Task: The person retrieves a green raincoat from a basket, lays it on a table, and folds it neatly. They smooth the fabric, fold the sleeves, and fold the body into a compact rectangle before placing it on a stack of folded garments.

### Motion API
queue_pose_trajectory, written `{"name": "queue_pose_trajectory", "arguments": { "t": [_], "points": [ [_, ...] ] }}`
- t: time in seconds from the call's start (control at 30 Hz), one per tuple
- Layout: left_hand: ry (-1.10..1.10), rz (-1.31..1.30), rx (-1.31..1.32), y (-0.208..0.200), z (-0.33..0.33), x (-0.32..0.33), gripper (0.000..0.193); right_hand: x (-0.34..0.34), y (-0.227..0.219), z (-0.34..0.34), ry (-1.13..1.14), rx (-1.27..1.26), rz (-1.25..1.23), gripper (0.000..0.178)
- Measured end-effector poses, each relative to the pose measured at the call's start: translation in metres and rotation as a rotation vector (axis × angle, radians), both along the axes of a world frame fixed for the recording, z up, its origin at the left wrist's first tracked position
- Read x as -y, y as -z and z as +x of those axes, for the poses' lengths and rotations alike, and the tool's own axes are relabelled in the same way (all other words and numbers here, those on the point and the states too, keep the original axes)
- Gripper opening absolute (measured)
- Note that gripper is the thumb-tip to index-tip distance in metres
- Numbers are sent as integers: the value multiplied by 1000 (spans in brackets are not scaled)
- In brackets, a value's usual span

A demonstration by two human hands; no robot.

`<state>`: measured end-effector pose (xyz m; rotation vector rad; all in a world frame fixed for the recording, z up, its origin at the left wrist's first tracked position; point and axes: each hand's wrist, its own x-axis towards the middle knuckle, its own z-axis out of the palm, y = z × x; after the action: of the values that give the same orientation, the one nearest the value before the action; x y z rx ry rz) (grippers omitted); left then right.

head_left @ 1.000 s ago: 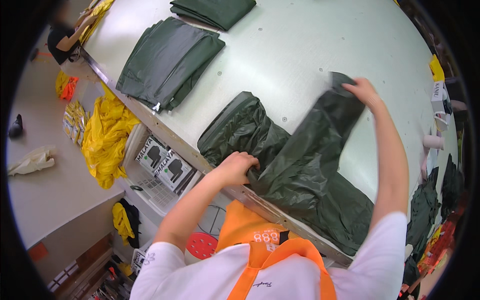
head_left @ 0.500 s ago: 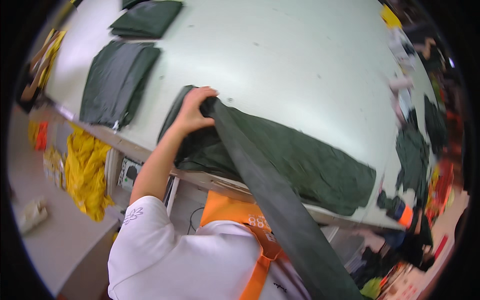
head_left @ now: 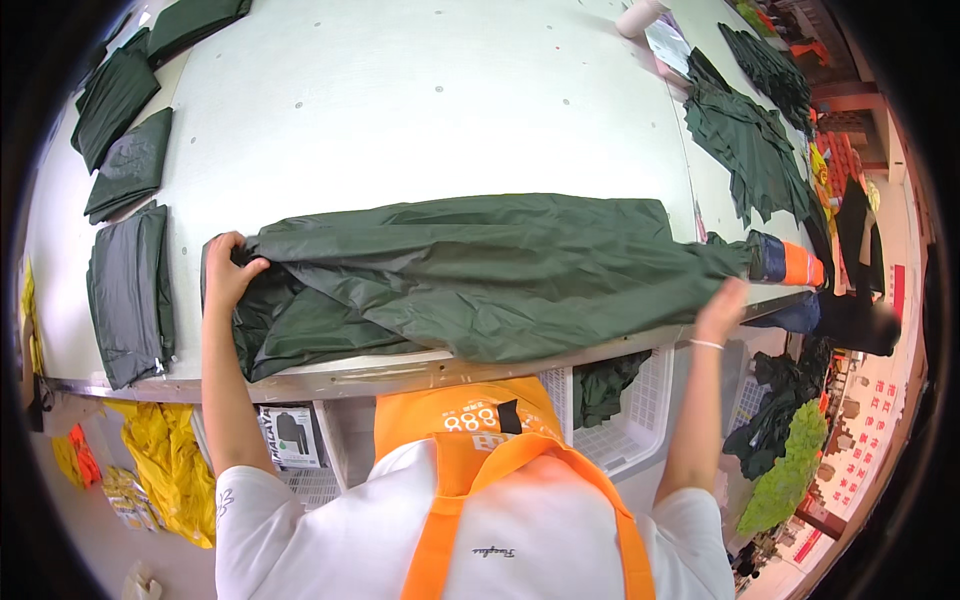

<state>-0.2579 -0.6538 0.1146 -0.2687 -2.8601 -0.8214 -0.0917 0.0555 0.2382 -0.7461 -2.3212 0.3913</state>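
Observation:
A long dark green garment (head_left: 470, 270) of thin, slightly shiny fabric lies wrinkled along the near edge of the table (head_left: 400, 140). At its left end my left hand (head_left: 232, 270) grips the gathered cloth, thumb and fingers closed on the edge. My right hand (head_left: 722, 312) is at the opposite end, where the fabric narrows. Its fingers are blurred and partly behind the cloth, though the fabric looks drawn taut toward it. Left of my left hand lies a folded dark green garment (head_left: 132, 295).
More folded green garments (head_left: 135, 165) lie at the far left. Loose green cloth (head_left: 745, 140) is spread at the right, near a roll with an orange band (head_left: 800, 265). Below the table are yellow cloth (head_left: 170, 470) and white baskets (head_left: 625, 430). Another person's dark sleeve (head_left: 855, 320) shows at right.
The strip of garment that hung over the near edge now lies along the table. My right hand has come into view at its right end. The view has shifted.

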Motion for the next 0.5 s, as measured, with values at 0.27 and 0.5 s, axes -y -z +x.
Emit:
{"name": "queue_pose_trajectory", "arguments": {
  "t": [0.27, 0.5],
  "points": [
    [-73, -508, 117, -44, 70, -212, 94, -8, 115, -28, -76, 240, -169, 37],
    [-181, -498, 91, 25, 72, -194, 90, -7, 145, -33, -22, 627, -34, 40]
  ]
}}
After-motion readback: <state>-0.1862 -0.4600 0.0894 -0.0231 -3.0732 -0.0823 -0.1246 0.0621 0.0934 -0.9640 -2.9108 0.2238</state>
